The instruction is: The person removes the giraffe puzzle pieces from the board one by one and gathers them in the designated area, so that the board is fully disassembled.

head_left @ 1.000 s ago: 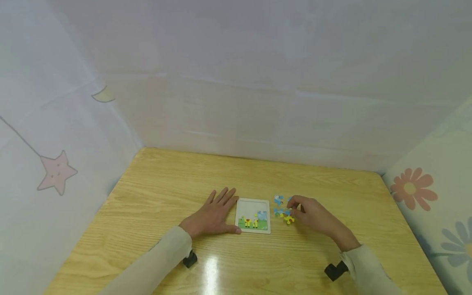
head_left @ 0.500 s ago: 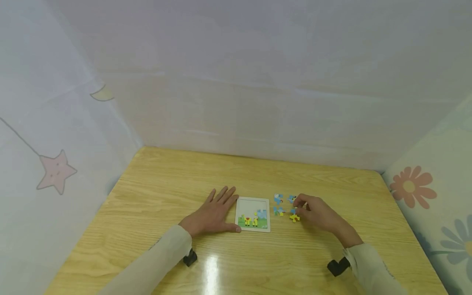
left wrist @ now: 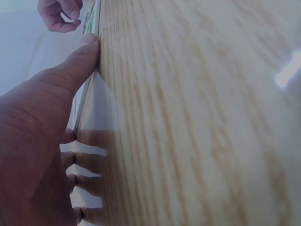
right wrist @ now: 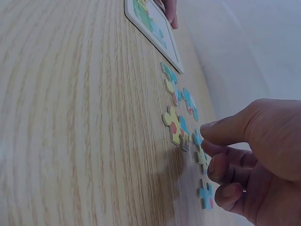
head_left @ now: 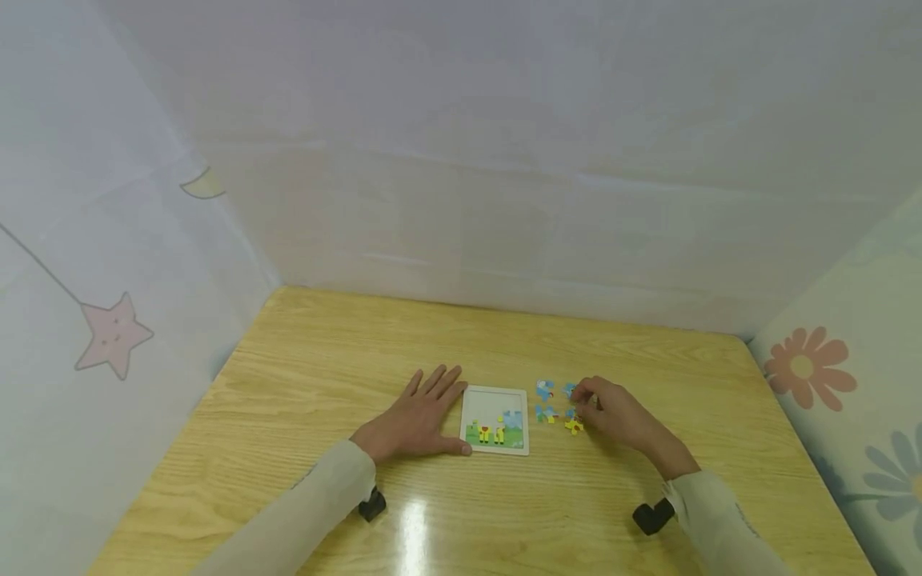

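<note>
A white-framed jigsaw tray (head_left: 493,394) lies on the table, its lower part filled with green, yellow and blue pieces. My left hand (head_left: 414,420) rests flat at its left side with fingers spread; the thumb (left wrist: 87,49) touches the tray's edge. To the right of the tray lie several loose pieces, among them a yellow puzzle piece (right wrist: 173,126) with a red patch and a blue piece (right wrist: 190,103). Just over the right-hand pieces is my right hand (head_left: 615,412), its fingers loosely bent. No piece is visibly gripped; the fingers partly hide a blue-and-yellow piece (right wrist: 201,157).
The wooden table (head_left: 403,336) meets a pale cloth wall (head_left: 461,224) at the back. Cloth with printed flowers (head_left: 799,368) hangs on the right, and a printed star (head_left: 114,336) is on the left. Black wrist cameras (head_left: 653,517) sit below the sleeves.
My right hand has shifted slightly right, and the yellow piece has slid right, apart from the blue-green piece beside it. A blue piece at the back shows more. My left hand stays put.
</note>
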`<state>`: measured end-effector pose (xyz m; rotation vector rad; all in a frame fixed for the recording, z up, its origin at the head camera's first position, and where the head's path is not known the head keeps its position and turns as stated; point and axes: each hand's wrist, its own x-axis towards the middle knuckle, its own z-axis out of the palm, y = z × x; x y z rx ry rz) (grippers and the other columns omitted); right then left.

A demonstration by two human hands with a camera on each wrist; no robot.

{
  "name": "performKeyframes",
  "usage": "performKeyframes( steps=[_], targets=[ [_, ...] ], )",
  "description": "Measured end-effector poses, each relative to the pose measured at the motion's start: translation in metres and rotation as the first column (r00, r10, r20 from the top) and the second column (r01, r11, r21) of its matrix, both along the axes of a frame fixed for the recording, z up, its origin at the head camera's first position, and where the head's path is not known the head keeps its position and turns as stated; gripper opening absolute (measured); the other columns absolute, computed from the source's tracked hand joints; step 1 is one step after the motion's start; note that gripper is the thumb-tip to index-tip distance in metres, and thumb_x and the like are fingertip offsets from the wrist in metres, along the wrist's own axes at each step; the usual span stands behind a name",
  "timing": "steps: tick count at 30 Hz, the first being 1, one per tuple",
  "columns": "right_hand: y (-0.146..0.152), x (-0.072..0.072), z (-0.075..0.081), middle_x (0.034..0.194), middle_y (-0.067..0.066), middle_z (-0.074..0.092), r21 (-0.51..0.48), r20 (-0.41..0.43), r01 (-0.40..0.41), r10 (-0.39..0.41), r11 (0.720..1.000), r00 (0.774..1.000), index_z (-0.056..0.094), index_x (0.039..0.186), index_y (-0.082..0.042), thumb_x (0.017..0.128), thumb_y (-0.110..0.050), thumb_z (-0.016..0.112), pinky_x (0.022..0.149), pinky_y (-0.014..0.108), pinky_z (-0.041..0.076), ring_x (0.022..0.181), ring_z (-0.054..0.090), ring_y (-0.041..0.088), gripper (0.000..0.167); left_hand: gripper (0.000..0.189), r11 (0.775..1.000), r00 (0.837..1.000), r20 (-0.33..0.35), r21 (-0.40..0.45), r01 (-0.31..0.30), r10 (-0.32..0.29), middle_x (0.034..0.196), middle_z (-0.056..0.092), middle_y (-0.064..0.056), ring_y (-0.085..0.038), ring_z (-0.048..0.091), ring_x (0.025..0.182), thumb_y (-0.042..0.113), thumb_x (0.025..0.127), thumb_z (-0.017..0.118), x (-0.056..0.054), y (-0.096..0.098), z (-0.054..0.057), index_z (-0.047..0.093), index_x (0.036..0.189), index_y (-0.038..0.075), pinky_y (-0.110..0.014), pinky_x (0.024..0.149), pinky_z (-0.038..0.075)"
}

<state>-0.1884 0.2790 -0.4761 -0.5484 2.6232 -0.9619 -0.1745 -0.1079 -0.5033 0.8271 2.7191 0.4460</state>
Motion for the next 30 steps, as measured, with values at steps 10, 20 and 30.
performKeyframes(
  steps=[10,20,30],
  targets=[
    [-0.006,0.002,0.004,0.119,0.013,0.068,-0.011,-0.025,0.004,-0.004,1.000,1.000,0.067,0.122,-0.002,0.108,-0.009,0.060,0.069,0.023,0.050,0.076,0.052,0.011,0.017,0.113,1.000,1.000,-0.001,-0.001,0.001,-0.001,0.182,0.008,-0.009,-0.036,0.007,0.170,0.082,0.090,0.062,-0.001,0.000,-0.002,0.024,0.171,0.013,-0.065,0.136,0.007],
    [-0.029,0.002,0.002,0.117,0.012,0.069,-0.038,-0.005,-0.036,0.036,0.999,0.999,0.068,0.124,-0.002,0.106,-0.011,0.065,0.064,0.023,0.049,0.071,0.050,0.008,0.020,0.112,1.000,1.000,-0.001,0.008,0.002,-0.002,0.182,0.009,-0.011,-0.038,0.008,0.170,0.080,0.090,0.064,-0.001,0.001,-0.001,0.026,0.170,0.012,-0.066,0.135,0.009],
    [-0.060,0.005,-0.001,0.113,0.002,0.069,-0.003,-0.007,-0.094,0.094,0.996,0.996,0.070,0.124,-0.006,0.104,-0.014,0.068,0.076,0.023,0.052,0.087,0.058,0.009,0.022,0.113,1.000,1.000,-0.001,0.001,-0.001,0.001,0.182,0.009,-0.010,-0.035,0.007,0.170,0.081,0.090,0.063,-0.001,0.002,-0.002,0.025,0.171,0.013,-0.065,0.136,0.008]
  ],
)
